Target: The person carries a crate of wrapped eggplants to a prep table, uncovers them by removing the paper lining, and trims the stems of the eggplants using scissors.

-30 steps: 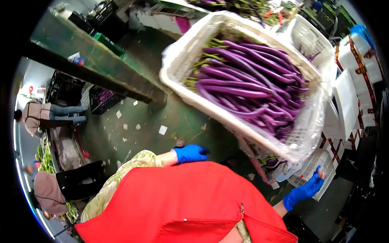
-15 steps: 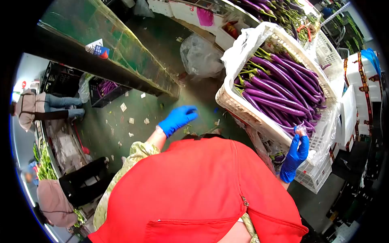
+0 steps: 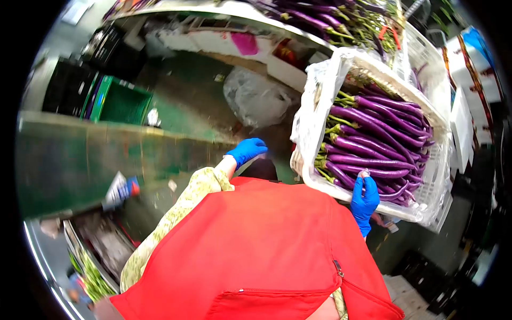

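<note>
My left hand [image 3: 248, 151], in a blue glove, is held out in front of the red garment at the middle. Its fingers are extended and nothing shows in them. My right hand [image 3: 365, 204], also blue-gloved, is at the near side of a white plastic-lined crate [image 3: 314, 160]. Its fingers point up with a small pale bit at the tips, too small to make out. Long purple eggplants [image 3: 373, 154] with green stems lie side by side in the crate, just beyond those fingertips.
More eggplants [image 3: 314, 18] are heaped on a table at the top. Clear plastic [image 3: 256, 98] lies on the floor. A green crate [image 3: 121, 101] is at the upper left, above a blurred green post or panel [image 3: 106, 160]. White boxes [image 3: 469, 80] stand at the right.
The view has swung left, bringing the green crate into sight. My right hand has come from beyond the crate's lower right to its near side. My left hand has moved up toward the crate.
</note>
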The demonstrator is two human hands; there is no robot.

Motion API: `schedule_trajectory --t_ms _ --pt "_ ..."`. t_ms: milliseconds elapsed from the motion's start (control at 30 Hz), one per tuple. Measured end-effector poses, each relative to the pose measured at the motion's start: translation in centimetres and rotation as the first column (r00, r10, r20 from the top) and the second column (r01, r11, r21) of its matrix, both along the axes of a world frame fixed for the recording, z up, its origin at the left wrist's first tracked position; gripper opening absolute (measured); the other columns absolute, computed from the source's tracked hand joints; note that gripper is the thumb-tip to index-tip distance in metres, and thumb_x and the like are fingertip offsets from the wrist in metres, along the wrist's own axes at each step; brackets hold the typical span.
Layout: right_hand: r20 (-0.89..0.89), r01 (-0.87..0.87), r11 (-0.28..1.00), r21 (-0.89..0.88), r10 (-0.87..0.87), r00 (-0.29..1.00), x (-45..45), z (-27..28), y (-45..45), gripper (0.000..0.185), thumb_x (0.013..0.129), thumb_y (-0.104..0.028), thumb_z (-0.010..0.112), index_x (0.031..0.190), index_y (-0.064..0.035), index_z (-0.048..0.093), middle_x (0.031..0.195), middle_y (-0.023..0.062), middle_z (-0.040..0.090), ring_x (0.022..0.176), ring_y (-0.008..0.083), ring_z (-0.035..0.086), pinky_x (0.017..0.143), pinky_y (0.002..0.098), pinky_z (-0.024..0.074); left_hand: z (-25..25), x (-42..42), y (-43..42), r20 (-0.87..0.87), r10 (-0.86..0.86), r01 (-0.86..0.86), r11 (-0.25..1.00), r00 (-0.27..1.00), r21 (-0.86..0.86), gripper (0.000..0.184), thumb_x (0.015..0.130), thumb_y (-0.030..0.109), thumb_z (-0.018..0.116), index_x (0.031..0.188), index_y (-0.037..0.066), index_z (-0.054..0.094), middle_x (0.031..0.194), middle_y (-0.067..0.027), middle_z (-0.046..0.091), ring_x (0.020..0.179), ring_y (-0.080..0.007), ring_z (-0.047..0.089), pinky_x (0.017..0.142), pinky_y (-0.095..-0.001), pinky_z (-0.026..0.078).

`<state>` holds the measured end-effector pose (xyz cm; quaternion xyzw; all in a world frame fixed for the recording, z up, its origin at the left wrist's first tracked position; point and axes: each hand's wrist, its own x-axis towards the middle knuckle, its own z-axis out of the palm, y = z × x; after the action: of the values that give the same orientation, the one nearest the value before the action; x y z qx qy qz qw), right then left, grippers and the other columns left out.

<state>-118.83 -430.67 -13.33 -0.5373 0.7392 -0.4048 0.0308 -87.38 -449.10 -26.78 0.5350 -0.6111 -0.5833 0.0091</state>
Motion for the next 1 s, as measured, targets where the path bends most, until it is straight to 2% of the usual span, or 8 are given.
schedule_trajectory --t_ms 67,133,267,333,367,433,567,1000 --pt "0.024 0.214 0.977 0.0 -0.214 0.977 0.3 -0.7 -0.5 0.018 0.081 -0.006 0.063 0.099 -0.0003 0.063 0.096 0.0143 0.065 0.084 0.0221 0.064 0.07 0.0297 0.0504 -5.7 2.6 -3.3 0.005 -0.014 0.015 0.995 1.0 -0.099 0.038 0.078 0.031 0.061 0.105 0.004 0.062 0.105 -0.0147 0.062 0.099 -0.0256 0.059 0.085 -0.034 0.045" --pt "0.024 0.341 0.938 0.066 -0.343 0.939 0.8 -0.3 -0.9 0.022 0.081 -0.007 0.063 0.101 0.0 0.062 0.096 0.0141 0.065 0.084 0.0213 0.064 0.072 0.0299 0.0503 -8.7 5.9 -5.4 0.351 -0.103 0.189 0.958 0.931 -0.218 0.035 0.076 0.031 0.058 0.099 0.006 0.064 0.101 -0.0164 0.062 0.098 -0.0324 0.059 0.082 -0.0379 0.047" --pt "-0.042 0.342 0.93 0.132 -0.339 0.94 0.3 -0.9 -0.8 0.027 0.08 -0.009 0.065 0.105 -0.0008 0.06 0.096 0.0134 0.065 0.084 0.0207 0.064 0.075 0.0294 0.0501 -3.9 12.0 -5.9 0.612 -0.639 0.68 0.701 0.466 0.214 0.029 0.075 0.027 0.054 0.087 0.005 0.068 0.105 -0.0159 0.062 0.1 -0.0298 0.059 0.082 -0.0466 0.046" --pt "-0.082 0.367 0.914 0.175 -0.358 0.93 0.2 -1.0 -0.7 0.027 0.079 -0.009 0.066 0.105 -0.0008 0.06 0.096 0.0132 0.065 0.083 0.0213 0.064 0.075 0.0297 0.05 -12.3 16.3 -4.0 0.794 -0.571 0.755 0.61 0.207 0.241 0.03 0.078 0.03 0.051 0.092 0.008 0.068 0.11 -0.0134 0.06 0.104 -0.0304 0.056 0.084 -0.0569 0.04" --pt "-0.086 0.38 0.911 0.161 -0.371 0.925 0.2 -1.4 -0.6 0.028 0.079 -0.01 0.066 0.105 -0.0009 0.061 0.095 0.013 0.065 0.083 0.0214 0.064 0.075 0.03 0.05 -21.0 19.6 -3.0 0.92 -0.341 0.744 0.663 0.196 0.087 0.028 0.081 0.03 0.047 0.093 0.013 0.066 0.112 -0.0095 0.059 0.105 -0.0294 0.053 0.084 -0.0594 0.038" --pt "-0.086 0.374 0.918 0.135 -0.365 0.927 0.2 -1.2 -0.7 0.028 0.079 -0.009 0.066 0.105 -0.0001 0.06 0.096 0.0135 0.065 0.083 0.021 0.064 0.075 0.0297 0.0497 -23.4 22.6 -0.4 0.976 -0.074 0.897 0.415 0.203 -0.155 0.028 0.083 0.028 0.045 0.096 0.012 0.064 0.108 -0.0091 0.059 0.103 -0.0272 0.052 0.086 -0.0545 0.038" --pt "-0.059 0.389 0.913 0.123 -0.384 0.921 0.6 -0.8 -0.8 0.029 0.079 -0.009 0.066 0.105 0.0007 0.06 0.096 0.0145 0.064 0.083 0.0214 0.064 0.075 0.0294 0.0492 -19.3 21.4 -3.5 0.905 -0.314 0.82 0.569 0.286 -0.062 0.028 0.083 0.028 0.045 0.096 0.012 0.064 0.107 -0.0097 0.06 0.102 -0.0278 0.053 0.085 -0.0535 0.039" --pt "-0.089 0.527 0.834 0.162 -0.52 0.85 0.9 0.0 -1.9 0.031 0.078 -0.005 0.065 0.109 0.0001 0.058 0.099 0.012 0.063 0.085 0.0191 0.062 0.077 0.0289 0.0485 -10.3 25.8 -16.0 0.87 -0.345 0.622 0.781 0.351 0.059 0.028 0.083 0.029 0.046 0.095 0.011 0.064 0.103 -0.0114 0.061 0.097 -0.0297 0.055 0.082 -0.0501 0.041"
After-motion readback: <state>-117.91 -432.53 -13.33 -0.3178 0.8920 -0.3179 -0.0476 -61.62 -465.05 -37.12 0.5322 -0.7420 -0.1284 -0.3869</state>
